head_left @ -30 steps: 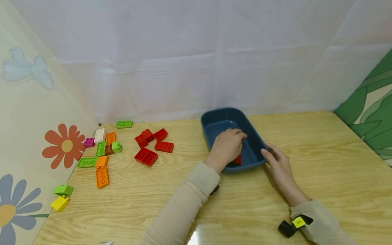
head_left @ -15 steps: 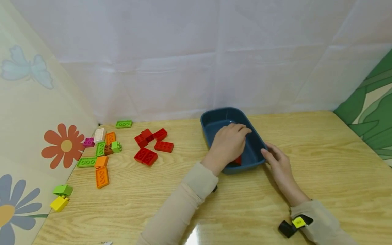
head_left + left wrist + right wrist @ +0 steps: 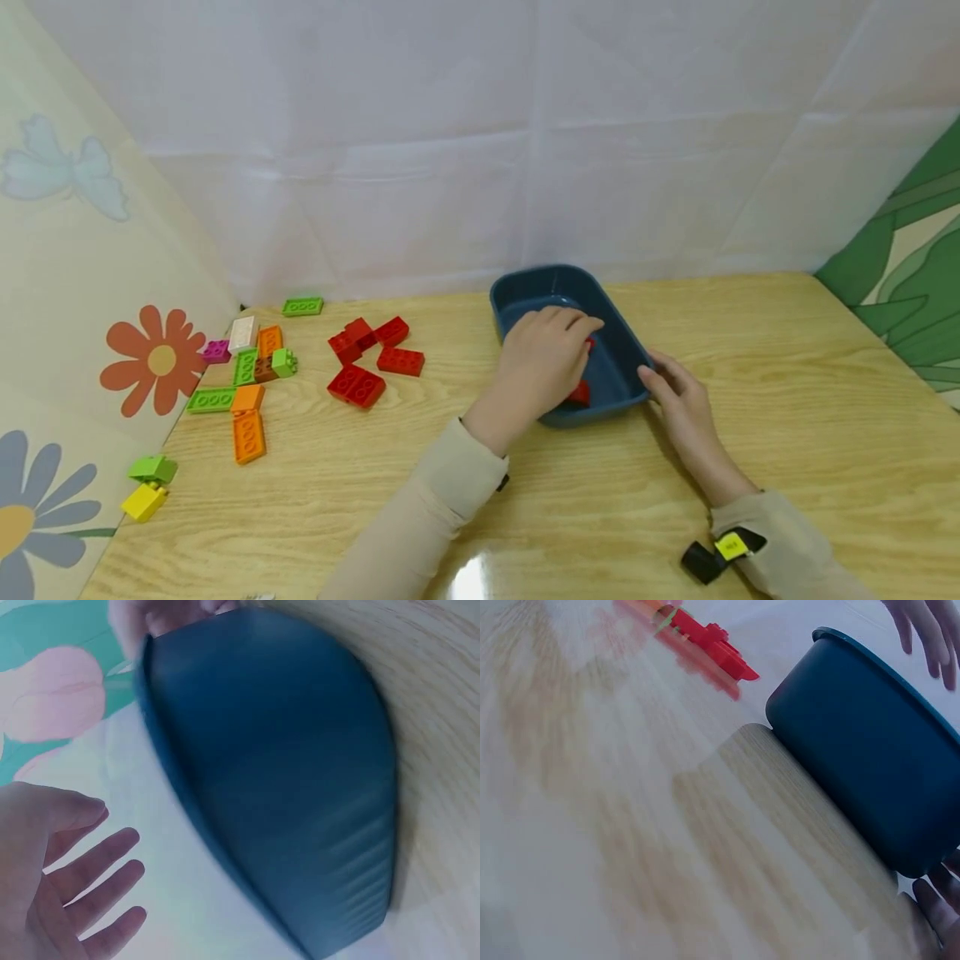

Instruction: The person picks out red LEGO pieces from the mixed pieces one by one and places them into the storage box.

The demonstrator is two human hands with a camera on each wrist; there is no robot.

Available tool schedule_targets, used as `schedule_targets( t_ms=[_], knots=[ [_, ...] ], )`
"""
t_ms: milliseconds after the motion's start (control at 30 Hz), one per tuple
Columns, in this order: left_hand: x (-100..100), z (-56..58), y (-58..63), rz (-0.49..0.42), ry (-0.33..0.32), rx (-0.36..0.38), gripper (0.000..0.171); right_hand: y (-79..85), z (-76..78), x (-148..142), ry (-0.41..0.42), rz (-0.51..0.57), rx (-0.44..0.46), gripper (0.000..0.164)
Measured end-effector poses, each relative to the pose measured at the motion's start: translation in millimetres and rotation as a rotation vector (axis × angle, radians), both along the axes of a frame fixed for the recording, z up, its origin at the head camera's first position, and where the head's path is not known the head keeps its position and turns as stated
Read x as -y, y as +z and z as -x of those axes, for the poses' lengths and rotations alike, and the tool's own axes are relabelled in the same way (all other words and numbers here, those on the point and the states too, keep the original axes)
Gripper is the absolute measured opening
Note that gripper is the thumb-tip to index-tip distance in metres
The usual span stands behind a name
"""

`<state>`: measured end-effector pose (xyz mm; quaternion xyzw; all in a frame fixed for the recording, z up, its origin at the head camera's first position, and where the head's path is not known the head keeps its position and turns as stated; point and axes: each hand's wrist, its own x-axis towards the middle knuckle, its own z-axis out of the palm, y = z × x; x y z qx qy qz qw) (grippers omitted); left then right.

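Head view: blue tub (image 3: 628,343) sits mid-table on wooden table (image 3: 787,367), long axis angled away from person. L hand (image 3: 546,360) is over the tub's near-left part, fingers relaxed & a bit spread, holding nothing visible; L wrist cam confirms fingers splayed loose (image 3: 90,889) beside the tub's outer wall (image 3: 285,795). Red brick (image 3: 579,393) lies inside the tub near its front end, partly hidden by L hand; another bit of red shows just past the fingertips, can't tell if separate piece. R hand (image 3: 678,404) rests at the tub's near-right corner, fingers touching the rim/outer wall, lightly bent; can't tell if it really grips. R wrist cam: tub wall (image 3: 870,757) close up, fingertips at its lower corner, blurry.

Rest: red bricks cluster (image 3: 367,358) on table well left of tub. Further left, mixed pile w/ green, orange, pink, white pieces (image 3: 251,367); green flat brick (image 3: 303,307) near back wall. Yellow + green pieces (image 3: 150,487) at left table edge. Flower-print wall (image 3: 153,358) on left, white sheet behind. Both sleeves beige; black strap w/ yellow tag (image 3: 720,554) on R wrist
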<state>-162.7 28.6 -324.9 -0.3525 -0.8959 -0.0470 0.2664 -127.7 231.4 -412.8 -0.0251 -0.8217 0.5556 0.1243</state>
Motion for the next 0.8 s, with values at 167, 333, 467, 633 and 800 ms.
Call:
schedule_targets(
  t_ms=[167,333,467,633,800],
  knots=[
    [14.0,-5.3,7.2,-0.068,-0.019,-0.039,0.027,0.0,0.6,-0.1,0.002,0.012,-0.008,0.052],
    [29.7,-11.7,10.1,-0.083,-0.011,-0.018,0.028,-1.1,0.7,-0.4,0.004,0.018,-0.008,0.054],
    [43.7,-18.0,8.7,-0.058,0.008,-0.007,0.028,-1.7,1.1,-0.3,0.001,0.010,-0.010,0.054],
    [62.6,-20.1,4.2,-0.052,0.005,-0.016,0.027,-1.3,1.5,0.2,0.002,0.007,-0.018,0.052],
    [83.3,-19.1,-5.6,-0.068,0.018,-0.037,0.026,-1.6,1.4,0.3,0.000,0.013,-0.013,0.052]
  ],
)
